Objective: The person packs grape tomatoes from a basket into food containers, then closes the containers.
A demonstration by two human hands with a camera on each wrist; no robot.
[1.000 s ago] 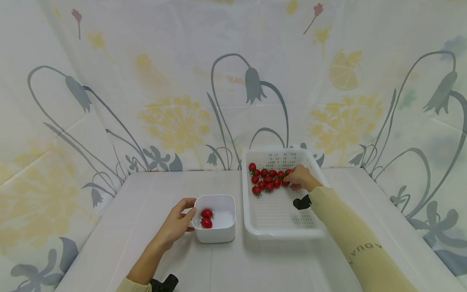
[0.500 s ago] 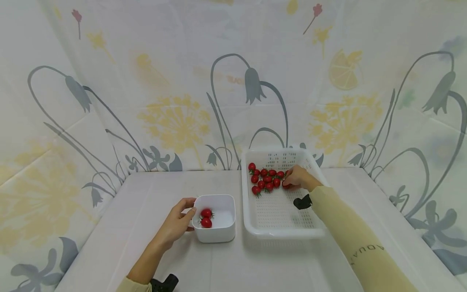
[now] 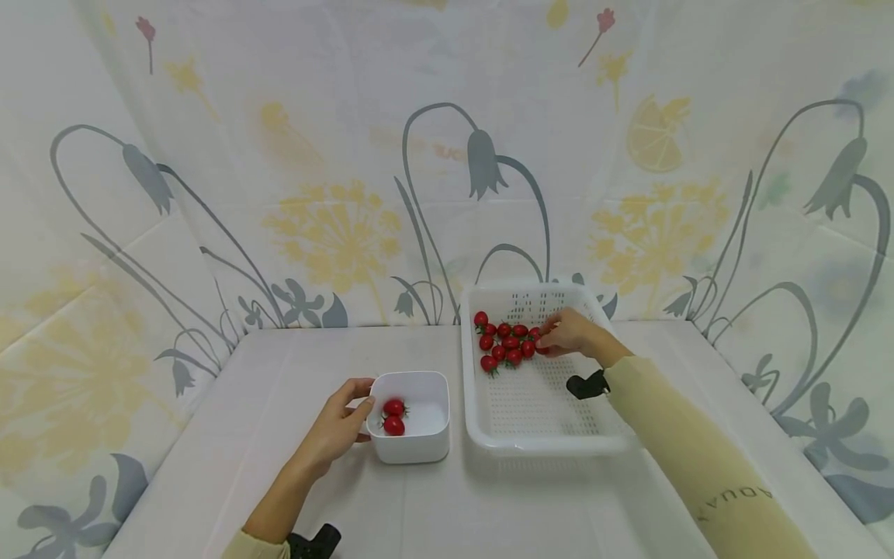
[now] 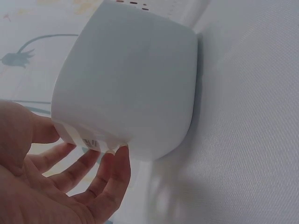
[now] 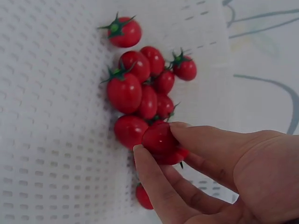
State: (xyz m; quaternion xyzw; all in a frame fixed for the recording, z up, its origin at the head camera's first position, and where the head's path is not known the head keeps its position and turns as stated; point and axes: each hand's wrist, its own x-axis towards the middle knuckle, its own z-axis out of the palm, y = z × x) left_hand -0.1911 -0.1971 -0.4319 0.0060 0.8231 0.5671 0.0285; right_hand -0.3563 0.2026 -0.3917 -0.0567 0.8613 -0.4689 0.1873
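Picking a cherry tomato from a perforated white basket (image 3: 482, 423) on a cloth-covered desk (image 3: 279, 373).

Ordered largest to smallest: the basket holds a cluster of red tomatoes (image 3: 504, 343) at its far end. Beside it, a small white bowl (image 3: 412, 446) contains two tomatoes (image 3: 393, 416). The left hand (image 3: 338, 427) curls round the bowl's near-left corner, steadying it. The right hand (image 5: 219, 172), which a second ago lay low among the fruit, has closed thumb and forefinger on one tomato (image 5: 159, 137); it seems barely lifted, suggesting the pick is under way.
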